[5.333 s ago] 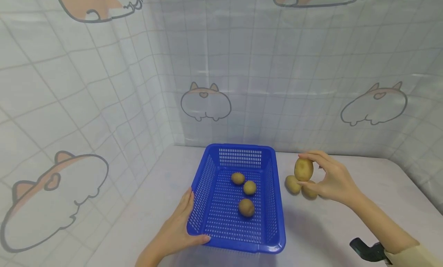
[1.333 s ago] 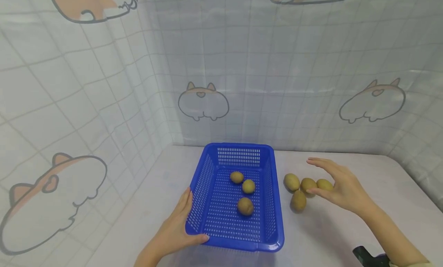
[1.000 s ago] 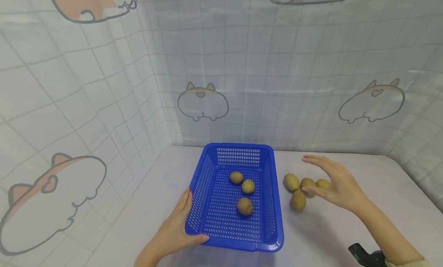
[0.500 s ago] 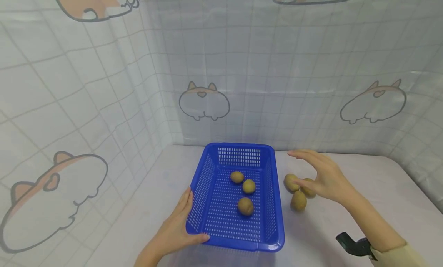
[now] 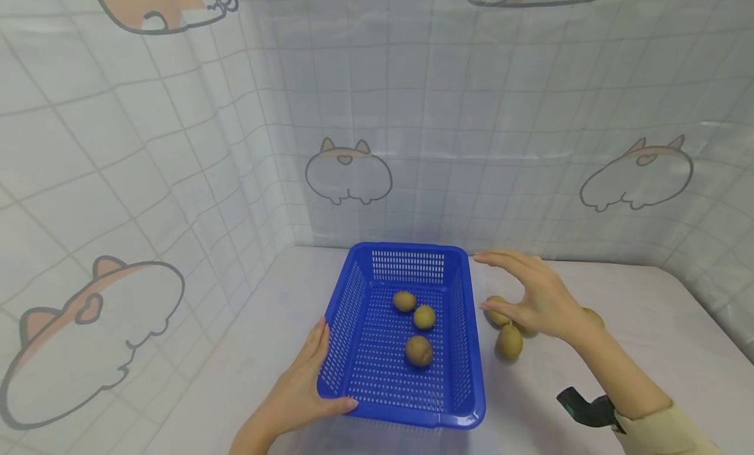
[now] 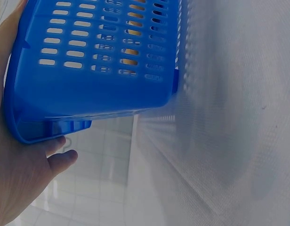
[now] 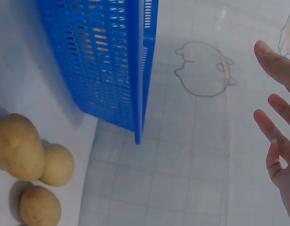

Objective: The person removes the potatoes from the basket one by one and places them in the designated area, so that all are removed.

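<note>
1. Basket: blue, slotted; set on the white table, its long axis directed away from the person, one short end turned towards them.
2. Left hand: wrapped about the basket's near left corner; thumb laid on the near rim, fingers placed along the left side.
3. Right hand: spread, thumb and forefinger parted; raised to the right of the basket, apart from the potatoes seen in the right wrist view.
4. Potatoes in the basket, three. Far potato: long axis laid left to right. Middle potato: nearly round, placed just beside it. Large potato: nearly round, found nearest the person.
5. Potatoes on the table, four, right of the basket. Front potato: lying nearer the person than the right hand, long axis directed roughly front to back. Left potato: partly covered by the thumb. Palm potato: mostly hidden by the hand; axis cannot be told. Right potato: seen beyond the wrist, partly hidden.
</note>
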Tool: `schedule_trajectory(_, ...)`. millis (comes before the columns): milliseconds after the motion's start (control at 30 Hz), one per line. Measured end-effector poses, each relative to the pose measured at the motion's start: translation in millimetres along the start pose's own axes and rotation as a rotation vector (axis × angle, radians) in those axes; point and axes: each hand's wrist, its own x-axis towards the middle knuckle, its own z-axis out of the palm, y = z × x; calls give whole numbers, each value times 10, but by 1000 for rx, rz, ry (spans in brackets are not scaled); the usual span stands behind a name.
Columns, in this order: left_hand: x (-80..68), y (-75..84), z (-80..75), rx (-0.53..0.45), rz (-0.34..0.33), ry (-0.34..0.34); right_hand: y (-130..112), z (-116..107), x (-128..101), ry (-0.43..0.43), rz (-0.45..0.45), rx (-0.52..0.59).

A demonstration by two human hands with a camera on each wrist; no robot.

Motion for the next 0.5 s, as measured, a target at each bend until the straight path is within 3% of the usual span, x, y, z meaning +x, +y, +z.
schedule_trajectory(500,-1,7,-5,2,2,-2,-91,39,112,-24,40,42)
